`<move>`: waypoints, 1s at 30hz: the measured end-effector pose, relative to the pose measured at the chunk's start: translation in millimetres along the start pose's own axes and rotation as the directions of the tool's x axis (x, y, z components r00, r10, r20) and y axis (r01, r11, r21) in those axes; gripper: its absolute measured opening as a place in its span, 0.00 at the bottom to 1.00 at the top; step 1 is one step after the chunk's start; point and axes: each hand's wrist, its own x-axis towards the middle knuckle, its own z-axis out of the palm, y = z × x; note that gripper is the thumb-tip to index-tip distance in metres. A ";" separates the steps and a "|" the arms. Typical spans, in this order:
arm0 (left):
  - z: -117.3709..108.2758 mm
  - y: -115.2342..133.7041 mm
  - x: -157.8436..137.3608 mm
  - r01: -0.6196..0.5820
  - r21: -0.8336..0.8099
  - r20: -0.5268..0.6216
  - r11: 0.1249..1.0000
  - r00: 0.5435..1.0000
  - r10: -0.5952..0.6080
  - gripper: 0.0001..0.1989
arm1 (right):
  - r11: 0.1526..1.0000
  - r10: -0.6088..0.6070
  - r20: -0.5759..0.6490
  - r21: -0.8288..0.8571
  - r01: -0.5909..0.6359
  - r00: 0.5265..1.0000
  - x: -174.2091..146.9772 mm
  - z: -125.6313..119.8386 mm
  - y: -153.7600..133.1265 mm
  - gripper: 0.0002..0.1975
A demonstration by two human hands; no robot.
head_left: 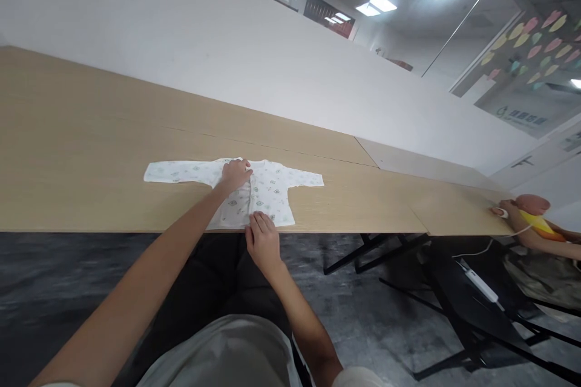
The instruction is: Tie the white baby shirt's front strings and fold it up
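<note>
A small white long-sleeved baby shirt [273, 192] with a scattered grey-green print lies spread on the wooden table, sleeves out to both sides. Its front edge runs down the middle. My left hand [236, 174] rests on the upper front, fingers closed at the edge just below the neckline. Down at the bottom hem, by the table's front edge, my right hand [264, 242] has its fingers closed on the lower end of that front edge. Part of the shirt's left half is hidden under my left hand and forearm.
The long wooden table [82, 133] runs along a white partition [227, 54] with glass above. At the far right another person [535, 224] sits with an arm on the table. Black folding chairs [463, 302] and a white power strip [481, 285] with a cable are at the lower right.
</note>
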 end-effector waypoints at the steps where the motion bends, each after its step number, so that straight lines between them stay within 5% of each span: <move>1: -2.1 -1.0 -2.1 -0.035 0.021 0.004 0.999 0.999 0.035 0.19 | 1.000 0.000 -0.009 -0.009 0.000 1.000 -1.6 2.1 0.6 0.19; 7: -15.6 -20.4 -22.4 -0.233 0.120 0.135 0.965 0.967 0.217 0.21 | 0.999 -0.022 -0.023 -0.028 0.021 0.999 -10.5 9.7 2.9 0.20; 12: -28.1 -62.2 -37.4 -0.155 0.173 0.114 0.973 0.984 0.136 0.28 | 0.999 -0.014 0.005 0.052 0.014 1.000 -15.0 -4.7 2.1 0.22; 15: -37.4 -88.1 -33.0 -0.084 0.160 0.118 0.984 0.991 0.066 0.30 | 0.981 0.082 0.012 0.175 -0.083 0.997 8.2 -22.8 12.8 0.26; 18: -43.2 -103.0 -19.8 -0.047 0.179 0.157 0.983 0.987 0.018 0.30 | 0.956 0.179 0.008 0.235 -0.176 0.984 66.2 -38.9 42.4 0.31; 21: -43.8 -105.7 -5.8 -0.023 0.222 0.149 0.975 0.989 -0.011 0.29 | 0.958 0.249 0.040 0.136 -0.252 0.968 135.0 -47.8 84.4 0.29; 24: -44.1 -107.0 1.0 0.002 0.215 0.142 0.977 0.989 -0.033 0.28 | 0.945 0.326 0.211 -0.063 -0.320 0.922 174.3 -52.1 118.9 0.30; 30: -57.0 -138.6 -10.1 -0.068 0.120 0.189 0.990 0.981 0.045 0.33 | 0.925 0.236 0.305 -0.362 -0.117 0.923 161.2 -64.3 140.3 0.25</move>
